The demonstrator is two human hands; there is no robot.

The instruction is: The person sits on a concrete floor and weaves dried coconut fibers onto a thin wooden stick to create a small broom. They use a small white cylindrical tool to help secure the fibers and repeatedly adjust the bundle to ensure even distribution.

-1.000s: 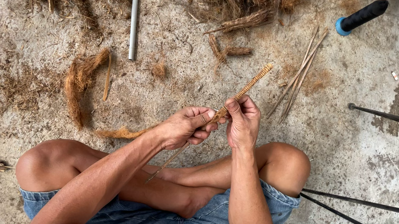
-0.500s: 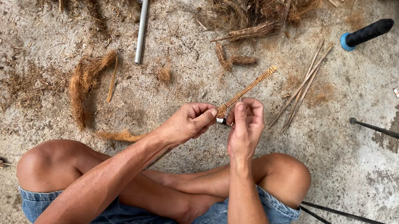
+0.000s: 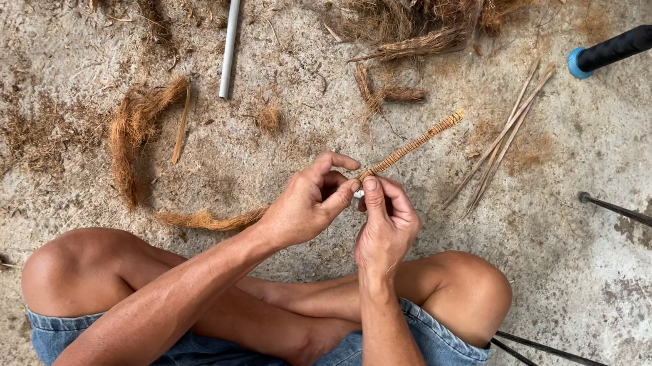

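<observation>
Now both hands, left hand [image 3: 309,206] and right hand [image 3: 386,226], fingertips pinched shut around a braided fibre stick [image 3: 415,145].

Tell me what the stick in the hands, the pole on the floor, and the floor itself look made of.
Wrapped stick: likely thin wood bound in tan plant fibre; ribbed, matte windings show.
Grey pole: metal or plastic tubing; smooth, even, dull sheen.
Floor: concrete, probably; rough, mottled grey, stained.

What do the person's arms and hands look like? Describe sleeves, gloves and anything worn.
Both arms are bare to beyond the elbow, no sleeves in view. The left hand and right hand wear no gloves; no rings, watch or bands are visible. Blue denim shorts show below.
</observation>
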